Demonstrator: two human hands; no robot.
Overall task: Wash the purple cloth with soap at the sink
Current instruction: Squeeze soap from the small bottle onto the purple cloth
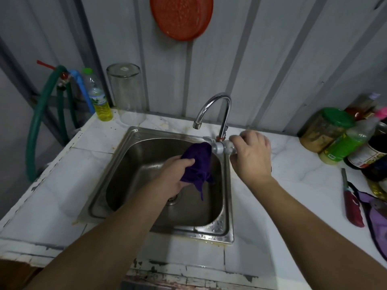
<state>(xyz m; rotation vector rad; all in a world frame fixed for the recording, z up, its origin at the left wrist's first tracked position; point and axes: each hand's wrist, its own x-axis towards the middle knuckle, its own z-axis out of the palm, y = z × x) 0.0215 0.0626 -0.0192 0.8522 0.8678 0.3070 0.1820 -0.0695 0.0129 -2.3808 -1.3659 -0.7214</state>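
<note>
My left hand (176,174) holds the bunched purple cloth (199,164) over the steel sink (125,164), below and slightly left of the curved chrome tap's spout (213,109). A corner of the cloth hangs down toward the drain (172,200). My right hand (251,153) is closed around the grey tap handle (219,147) at the sink's back right corner. No water is visible from the spout. A bottle of yellow liquid (100,101) with a green cap stands at the back left of the counter.
An upturned glass jar (125,91) stands behind the sink. Green hoses (37,126) hang at the left. Jars and bottles (343,139) crowd the right counter, with a red-handled lighter (351,204) and a purple bag (377,216). A red strainer (181,15) hangs on the wall.
</note>
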